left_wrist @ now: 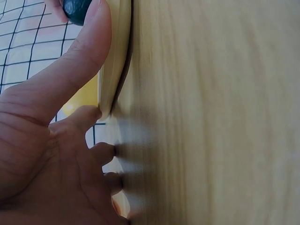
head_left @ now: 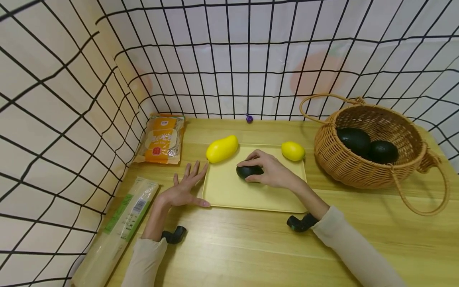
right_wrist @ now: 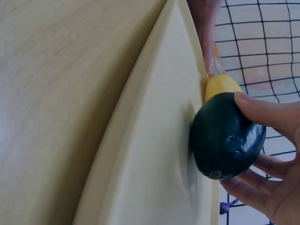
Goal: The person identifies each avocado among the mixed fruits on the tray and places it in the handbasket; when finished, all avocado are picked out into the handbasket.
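Observation:
My right hand (head_left: 270, 169) grips a dark green avocado (head_left: 247, 172) by its sides, thumb opposite the fingers. In the right wrist view the avocado (right_wrist: 225, 136) sits close over the surface of a pale yellow tray (head_left: 229, 195). At the tray's left edge my left hand (head_left: 181, 191) lies with fingers spread, the thumb and index fingertip right at the rim. A yellow mango (head_left: 222, 149) overlaps the tray's back left corner, and a lemon (head_left: 293, 151) overlaps its back right corner.
A wicker basket (head_left: 358, 175) with two more avocados (head_left: 353, 140) stands at the right. Along the left lie an orange food packet (head_left: 163, 139) and a long clear-and-green packet (head_left: 122, 223). A small purple item (head_left: 249, 118) lies by the black wire grid (head_left: 227, 72) at the back.

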Available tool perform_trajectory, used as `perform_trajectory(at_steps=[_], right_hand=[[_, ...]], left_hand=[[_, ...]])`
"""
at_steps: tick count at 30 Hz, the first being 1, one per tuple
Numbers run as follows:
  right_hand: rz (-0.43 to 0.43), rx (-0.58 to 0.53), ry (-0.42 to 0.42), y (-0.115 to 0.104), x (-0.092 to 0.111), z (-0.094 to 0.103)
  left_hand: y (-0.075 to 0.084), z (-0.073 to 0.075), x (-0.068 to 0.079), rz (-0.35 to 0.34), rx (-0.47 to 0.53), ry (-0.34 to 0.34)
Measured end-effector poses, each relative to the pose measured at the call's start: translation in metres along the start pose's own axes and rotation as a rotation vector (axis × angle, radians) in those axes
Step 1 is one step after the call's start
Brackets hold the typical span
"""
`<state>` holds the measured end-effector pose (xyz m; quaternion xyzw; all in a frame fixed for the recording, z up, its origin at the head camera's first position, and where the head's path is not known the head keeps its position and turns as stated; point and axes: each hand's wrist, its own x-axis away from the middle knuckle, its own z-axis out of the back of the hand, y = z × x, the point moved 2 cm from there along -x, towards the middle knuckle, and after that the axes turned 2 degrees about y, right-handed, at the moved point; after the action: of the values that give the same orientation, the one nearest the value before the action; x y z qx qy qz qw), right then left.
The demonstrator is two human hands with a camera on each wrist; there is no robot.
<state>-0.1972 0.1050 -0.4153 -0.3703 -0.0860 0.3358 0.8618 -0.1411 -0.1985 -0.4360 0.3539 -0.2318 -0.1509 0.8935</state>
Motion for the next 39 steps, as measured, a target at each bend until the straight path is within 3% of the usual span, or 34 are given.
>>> perform_trajectory(at_steps=[5, 8, 15, 22, 28, 33, 39], right_hand=[[-0.009, -0.010, 0.002, -0.002, 0.009, 0.007], [-0.019, -0.044, 0.045, -0.004, 0.018, 0.020], [0.007, -0.059, 0.247, -0.015, 0.050, 0.077], [0.003, 0.091, 0.456, -0.017, 0.088, 0.135], [-0.077, 0.153, 0.613, 0.002, 0.121, 0.172], [-0.202, 0.162, 0.742, 0.029, 0.143, 0.191], [-0.320, 0.193, 0.786, 0.057, 0.161, 0.203]], left_hand=[[0.000, 0.000, 0.000, -0.001, 0.002, 0.001], [0.001, 0.000, 0.000, -0.002, -0.001, 0.001], [0.002, 0.000, 0.000, -0.002, -0.013, -0.002], [0.002, 0.000, 0.000, -0.003, -0.017, -0.001], [0.002, -0.001, -0.001, 0.000, -0.011, 0.000], [0.002, -0.001, 0.000, 0.003, -0.004, 0.001], [0.002, -0.002, -0.001, 0.003, 0.009, -0.001]])
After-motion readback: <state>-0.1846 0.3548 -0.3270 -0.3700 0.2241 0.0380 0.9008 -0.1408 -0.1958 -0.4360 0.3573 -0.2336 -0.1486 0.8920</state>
